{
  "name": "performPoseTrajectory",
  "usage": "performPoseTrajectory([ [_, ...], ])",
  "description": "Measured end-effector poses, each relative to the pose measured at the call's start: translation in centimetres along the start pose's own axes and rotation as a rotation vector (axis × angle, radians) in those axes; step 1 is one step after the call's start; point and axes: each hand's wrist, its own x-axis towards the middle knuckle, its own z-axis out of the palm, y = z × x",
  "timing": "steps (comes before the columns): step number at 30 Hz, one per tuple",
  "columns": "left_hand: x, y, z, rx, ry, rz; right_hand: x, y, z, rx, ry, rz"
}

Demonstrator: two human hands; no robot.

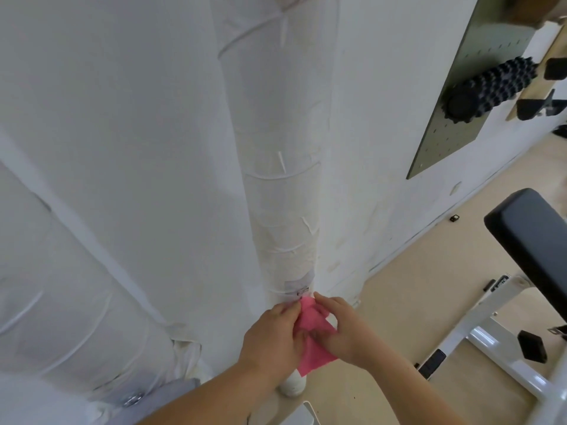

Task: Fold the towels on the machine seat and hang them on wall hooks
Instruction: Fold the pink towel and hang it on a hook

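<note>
2 hands pinch pink towel near hook, bench right

Two bare forearms enter from six o'clock, without sleeves, watch or rings. The left hand and right hand wear no gloves.

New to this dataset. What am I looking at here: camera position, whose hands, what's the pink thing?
There is no robot. One wide-angle camera sits on a person's head, looking forward and down, so both bare arms reach in from the bottom. The left hand and right hand together pinch a small pink towel up against a white wall, next to a small metal hook. On the right are a padded black machine seat on a white frame, and a spiky black foam roller on a pegboard.
</note>
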Motion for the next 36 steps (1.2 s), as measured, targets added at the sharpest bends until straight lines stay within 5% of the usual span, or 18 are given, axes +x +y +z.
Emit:
performPoseTrajectory([
  [16,0.3,-0.5,0.0,0.144,0.175,0.199,-1.3,-0.4,-0.4,-0.369,0.315,-0.347],
  [28,1.0,-0.2,1.6,0.176,0.046,0.071,1.7,-0.2,1.9,-0.272,0.213,-0.171],
  [32,0.4,0.0,1.5,0.003,0.031,-0.020,1.7,-0.1,2.1,-0.245,0.217,-0.125],
  [36,-0.2,-0.4,1.1,0.065,-0.122,0.018,1.1,-0.6,2.1,-0.250,0.170,-0.077],
])
